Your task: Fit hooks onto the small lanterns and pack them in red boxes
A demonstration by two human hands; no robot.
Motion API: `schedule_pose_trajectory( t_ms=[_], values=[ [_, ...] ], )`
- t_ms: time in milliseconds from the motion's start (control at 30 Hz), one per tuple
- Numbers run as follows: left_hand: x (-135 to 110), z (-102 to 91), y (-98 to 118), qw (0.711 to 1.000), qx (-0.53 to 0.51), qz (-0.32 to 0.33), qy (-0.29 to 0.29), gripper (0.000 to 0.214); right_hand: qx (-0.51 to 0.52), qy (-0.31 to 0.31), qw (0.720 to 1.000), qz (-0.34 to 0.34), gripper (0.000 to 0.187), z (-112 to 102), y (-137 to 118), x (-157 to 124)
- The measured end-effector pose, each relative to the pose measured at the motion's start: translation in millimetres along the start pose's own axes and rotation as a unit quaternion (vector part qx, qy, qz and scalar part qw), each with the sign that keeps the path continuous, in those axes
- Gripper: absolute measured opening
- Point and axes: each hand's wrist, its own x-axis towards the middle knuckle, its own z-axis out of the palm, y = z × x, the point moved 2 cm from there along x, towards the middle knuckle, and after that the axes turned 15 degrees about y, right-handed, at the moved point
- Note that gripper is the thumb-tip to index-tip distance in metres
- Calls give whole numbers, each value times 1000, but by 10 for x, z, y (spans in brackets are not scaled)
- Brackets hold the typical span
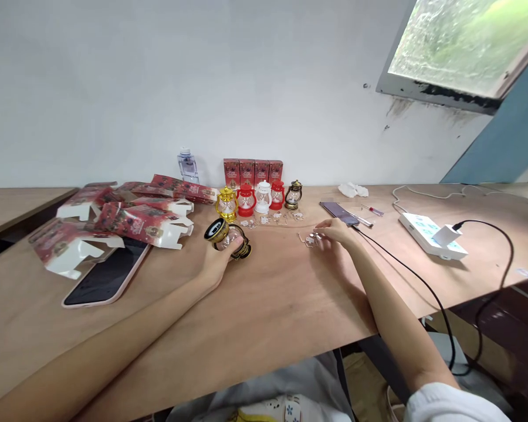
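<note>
My left hand is closed around a small black-and-gold toy lantern, held tilted on its side just above the wooden table. My right hand rests on the table further right, its fingertips pinching a small clear part with a thin wire handle. Behind them stands a row of little lanterns: gold, red, white, red and dark. Several more small clear parts lie in front of that row.
Flattened red-and-white boxes and a phone in a pink case lie at the left. Upright red boxes and a water bottle stand by the wall. A dark phone, screwdriver, white power strip and black cable are at the right.
</note>
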Motion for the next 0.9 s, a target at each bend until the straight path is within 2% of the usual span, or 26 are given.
schedule_pose_trajectory(
  t_ms=[233, 367, 567, 667, 733, 900],
  values=[
    [17, 6, -20, 997, 34, 62, -28, 70, -29, -23, 999, -19, 19, 108, -26, -13],
    [-2, 11, 1, 992, 55, 106, -49, 64, -53, -13, 998, -28, 21, 69, -14, 13],
    [3, 7, 4, 988, 77, 119, -58, 57, -95, 22, 995, -19, 15, -8, 9, 20],
    [8, 15, -1, 987, 90, 114, -69, 54, -97, 30, 994, -33, 19, -10, -34, 12],
    [4, 16, 7, 986, 98, 116, -67, 55, -87, 15, 995, -56, 22, -7, -79, 0],
    [-10, 9, 67, 976, 136, 161, -52, 57, -63, -70, 989, -113, 23, 18, -169, -70]
  ],
)
